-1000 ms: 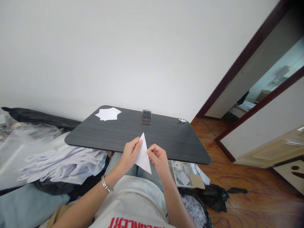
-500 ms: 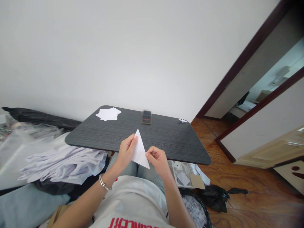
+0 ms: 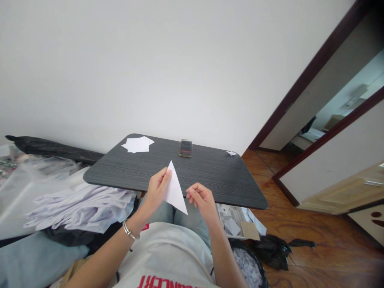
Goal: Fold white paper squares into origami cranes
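A white sheet of paper folded into a triangle (image 3: 177,195) is upright over my lap at the table's near edge, its point up. My left hand (image 3: 158,187) pinches its left side, thumb on the near face and fingers behind. To the right, a small gap from the paper, my right hand (image 3: 203,199) has loosely curled fingers, slightly apart, and nothing visible in them. On the dark table (image 3: 144,170) a pile of white paper sheets (image 3: 138,145) lies at the far left. A small folded white paper piece (image 3: 231,153) rests at the far right corner.
A small dark object, partly pixelated (image 3: 185,149), sits at the table's back. Crumpled white cloth (image 3: 81,204) lies at left. Below right are a box of papers (image 3: 232,224), a black-lined bin of paper scraps (image 3: 247,264) and a black plastic bag (image 3: 274,250) on the floor.
My right hand has let go of the paper's right edge and moved slightly right. My left hand and the folded paper have shifted a little left.
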`<state>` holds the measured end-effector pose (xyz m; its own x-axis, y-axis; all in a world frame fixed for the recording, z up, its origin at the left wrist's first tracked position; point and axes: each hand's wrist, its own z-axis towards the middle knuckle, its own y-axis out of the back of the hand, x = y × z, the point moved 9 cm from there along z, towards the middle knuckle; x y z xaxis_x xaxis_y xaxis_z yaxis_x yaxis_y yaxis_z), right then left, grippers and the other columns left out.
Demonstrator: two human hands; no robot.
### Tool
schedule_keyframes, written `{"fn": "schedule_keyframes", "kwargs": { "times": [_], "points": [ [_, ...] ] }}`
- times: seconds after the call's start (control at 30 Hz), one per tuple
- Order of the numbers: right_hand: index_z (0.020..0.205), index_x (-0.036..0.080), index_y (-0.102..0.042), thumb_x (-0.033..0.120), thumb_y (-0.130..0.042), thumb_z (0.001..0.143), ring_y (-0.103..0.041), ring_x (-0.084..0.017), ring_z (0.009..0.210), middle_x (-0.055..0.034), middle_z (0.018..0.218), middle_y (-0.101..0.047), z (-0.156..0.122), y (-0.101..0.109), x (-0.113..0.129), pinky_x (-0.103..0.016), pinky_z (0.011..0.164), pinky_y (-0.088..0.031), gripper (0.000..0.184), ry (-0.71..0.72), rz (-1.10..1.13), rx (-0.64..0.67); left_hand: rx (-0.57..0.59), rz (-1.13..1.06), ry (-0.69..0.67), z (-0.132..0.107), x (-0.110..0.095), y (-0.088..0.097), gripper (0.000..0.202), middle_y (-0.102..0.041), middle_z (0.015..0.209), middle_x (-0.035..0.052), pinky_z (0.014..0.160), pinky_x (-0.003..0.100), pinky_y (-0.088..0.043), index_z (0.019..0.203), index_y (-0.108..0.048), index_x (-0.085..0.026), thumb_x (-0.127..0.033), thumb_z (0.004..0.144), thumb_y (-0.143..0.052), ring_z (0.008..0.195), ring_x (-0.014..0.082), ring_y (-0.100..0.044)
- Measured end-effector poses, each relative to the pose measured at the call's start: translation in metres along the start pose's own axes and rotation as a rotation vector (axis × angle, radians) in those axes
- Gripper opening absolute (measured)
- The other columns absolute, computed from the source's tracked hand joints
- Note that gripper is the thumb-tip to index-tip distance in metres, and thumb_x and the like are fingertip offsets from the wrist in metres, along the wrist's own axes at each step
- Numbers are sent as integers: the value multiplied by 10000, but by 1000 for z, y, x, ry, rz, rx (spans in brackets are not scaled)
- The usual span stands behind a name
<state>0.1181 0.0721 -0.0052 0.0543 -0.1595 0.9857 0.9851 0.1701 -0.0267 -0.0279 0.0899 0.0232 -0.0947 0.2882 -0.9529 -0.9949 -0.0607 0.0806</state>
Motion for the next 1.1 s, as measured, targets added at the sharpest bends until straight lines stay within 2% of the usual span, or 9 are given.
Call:
{"fn": "schedule_keyframes", "kwargs": {
  "times": [0.1, 0.17, 0.3, 0.5, 0.67, 0.77, 1.0, 1.1],
  "points": [
    [743, 164, -594, 407, -507, 806, -454, -98, 504, -1, 617, -550, -1, -6, 7, -203, 422, -301, 266, 34, 13, 33, 68, 122, -33, -4, -3, -11, 361, -358, 500, -59, 433, 205, -244, 607, -397, -169, -427, 860, -389, 447, 75, -345],
    [675, 167, -564, 402, -543, 789, -408, -88, 481, 29, 561, -486, -1, -11, 8, -204, 431, -292, 262, 40, 4, 56, 98, 173, -52, -7, -4, -17, 365, -351, 504, -57, 444, 207, -245, 592, -383, -170, -410, 867, -377, 459, 76, -344],
    [592, 170, -492, 372, -565, 778, -320, -74, 458, 60, 505, -379, -2, -12, 3, -209, 438, -244, 284, 38, -24, 25, 96, 147, -50, -8, -4, -21, 350, -341, 525, -54, 455, 209, -251, 600, -388, -170, -397, 866, -378, 483, 80, -336],
    [629, 166, -526, 319, -566, 770, -364, -87, 495, 36, 545, -450, 0, -8, -4, -217, 471, -265, 211, 46, -70, 4, -20, -17, -1, -5, 1, -7, 363, -357, 518, -56, 423, 195, -255, 600, -394, -173, -448, 833, -438, 459, 74, -327],
    [611, 168, -512, 281, -563, 763, -364, -83, 480, 45, 528, -432, -1, -7, -7, -217, 469, -265, 196, 37, -73, 9, 2, -233, 133, -3, 7, -8, 350, -519, 529, -36, 406, 194, -339, 653, -429, -180, -496, 787, -497, 429, 92, -446],
    [608, 169, -513, 258, -559, 761, -396, -87, 475, 41, 517, -458, -2, -7, -6, -215, 474, -295, 183, 34, -88, 15, -24, -287, 165, -2, 9, -6, 339, -546, 535, -33, 408, 195, -356, 676, -454, -177, -494, 777, -514, 423, 94, -456],
    [609, 173, -526, 254, -550, 762, -487, -105, 486, 21, 532, -532, -4, -8, -7, -225, 501, -363, 175, 34, -103, 35, -152, -170, 49, 3, 10, 16, 343, -379, 500, -65, 392, 180, -228, 634, -446, -166, -461, 799, -500, 421, 62, -312],
    [608, 175, -530, 250, -548, 764, -486, -102, 486, 21, 535, -534, -4, -8, -7, -221, 496, -364, 174, 38, -109, 41, -206, -112, 5, 4, 9, 23, 360, -358, 513, -61, 409, 190, -222, 605, -408, -171, -456, 812, -480, 440, 67, -298]
  ]
}}
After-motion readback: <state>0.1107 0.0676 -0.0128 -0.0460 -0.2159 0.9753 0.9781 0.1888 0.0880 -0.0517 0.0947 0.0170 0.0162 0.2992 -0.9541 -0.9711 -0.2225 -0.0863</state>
